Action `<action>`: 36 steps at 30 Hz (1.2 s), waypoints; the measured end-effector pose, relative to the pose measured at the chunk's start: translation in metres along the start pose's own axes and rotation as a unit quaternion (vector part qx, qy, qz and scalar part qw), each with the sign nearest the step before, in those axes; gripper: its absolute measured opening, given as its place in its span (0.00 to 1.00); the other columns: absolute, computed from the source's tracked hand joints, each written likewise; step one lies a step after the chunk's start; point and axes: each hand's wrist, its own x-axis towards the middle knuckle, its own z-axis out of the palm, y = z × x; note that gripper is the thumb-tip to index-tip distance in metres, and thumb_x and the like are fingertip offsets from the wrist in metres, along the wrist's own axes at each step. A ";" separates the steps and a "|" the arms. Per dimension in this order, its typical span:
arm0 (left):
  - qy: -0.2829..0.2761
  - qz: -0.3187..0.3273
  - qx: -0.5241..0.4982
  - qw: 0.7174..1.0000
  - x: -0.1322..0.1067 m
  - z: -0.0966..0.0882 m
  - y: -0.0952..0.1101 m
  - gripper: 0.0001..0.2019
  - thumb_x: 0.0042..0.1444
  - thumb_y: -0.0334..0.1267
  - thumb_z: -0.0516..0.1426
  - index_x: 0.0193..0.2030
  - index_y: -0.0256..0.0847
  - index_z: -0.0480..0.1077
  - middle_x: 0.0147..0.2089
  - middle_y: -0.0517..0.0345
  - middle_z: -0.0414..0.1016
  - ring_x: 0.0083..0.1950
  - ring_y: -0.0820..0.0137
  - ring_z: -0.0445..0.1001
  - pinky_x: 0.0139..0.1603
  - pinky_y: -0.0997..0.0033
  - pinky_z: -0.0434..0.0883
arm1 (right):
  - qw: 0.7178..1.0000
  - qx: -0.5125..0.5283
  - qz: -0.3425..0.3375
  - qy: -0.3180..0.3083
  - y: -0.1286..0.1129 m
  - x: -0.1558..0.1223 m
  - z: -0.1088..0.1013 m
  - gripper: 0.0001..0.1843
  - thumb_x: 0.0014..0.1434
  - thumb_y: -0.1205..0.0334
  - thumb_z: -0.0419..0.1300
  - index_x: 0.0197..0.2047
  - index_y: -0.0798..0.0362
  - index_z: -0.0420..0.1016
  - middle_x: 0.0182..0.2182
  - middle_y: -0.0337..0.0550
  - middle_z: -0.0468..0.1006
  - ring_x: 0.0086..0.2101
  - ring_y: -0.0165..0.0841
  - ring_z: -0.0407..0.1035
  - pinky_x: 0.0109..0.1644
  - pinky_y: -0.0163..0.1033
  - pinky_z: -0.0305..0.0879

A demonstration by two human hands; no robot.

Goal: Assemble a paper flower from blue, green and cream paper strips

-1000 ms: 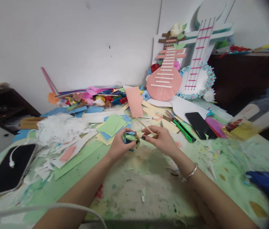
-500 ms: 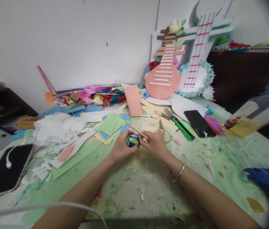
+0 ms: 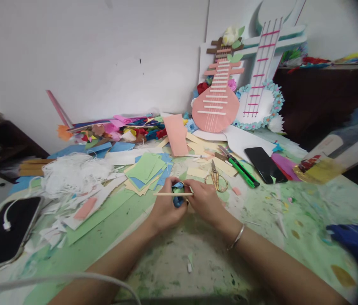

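My left hand [image 3: 165,208] is closed around a small blue and green paper flower [image 3: 177,194] just above the table's middle. My right hand [image 3: 203,201] meets it from the right, fingers pinched on a thin wooden stick [image 3: 170,194] that lies level across the flower and points left. A bracelet circles my right wrist. Small gold-handled scissors [image 3: 216,178] lie just beyond my right hand.
A paint-stained green table [image 3: 198,254] holds stacked coloured paper sheets [image 3: 149,168], white paper shreds [image 3: 72,171], a phone on a cable [image 3: 6,231] at left, a black phone [image 3: 264,164], green cutters [image 3: 240,167], and paper instrument models [image 3: 218,99] against the wall.
The stick has swung from slanting up and away to lying level across the flower. Both hands have drawn together and slightly nearer me, uncovering the scissors.
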 end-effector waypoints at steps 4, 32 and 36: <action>-0.008 0.028 -0.014 0.999 -0.004 -0.006 0.008 0.22 0.44 0.31 0.55 0.48 0.39 0.55 0.44 0.53 0.65 0.45 0.68 0.66 0.46 0.70 0.64 | 0.997 -0.019 -0.058 0.052 -0.003 0.000 -0.005 0.09 0.59 0.70 0.50 0.39 0.57 0.70 0.29 0.45 0.78 0.28 0.30 0.71 0.31 0.32 0.61; 0.109 0.031 0.016 0.993 0.008 -0.016 -0.004 0.07 0.47 0.30 0.53 0.35 0.38 0.68 0.36 0.58 0.72 0.38 0.70 0.70 0.41 0.73 0.65 | 0.968 0.239 0.069 -0.031 -0.002 0.013 -0.023 0.06 0.53 0.61 0.59 0.35 0.53 0.72 0.26 0.39 0.76 0.23 0.26 0.65 0.30 0.31 0.57; 0.089 0.022 0.012 0.996 0.009 -0.015 -0.006 0.07 0.49 0.31 0.52 0.35 0.38 0.70 0.37 0.58 0.74 0.38 0.71 0.71 0.40 0.74 0.66 | 0.971 0.225 0.063 -0.056 -0.002 0.013 -0.020 0.09 0.48 0.63 0.62 0.35 0.53 0.71 0.29 0.39 0.76 0.29 0.29 0.67 0.34 0.32 0.58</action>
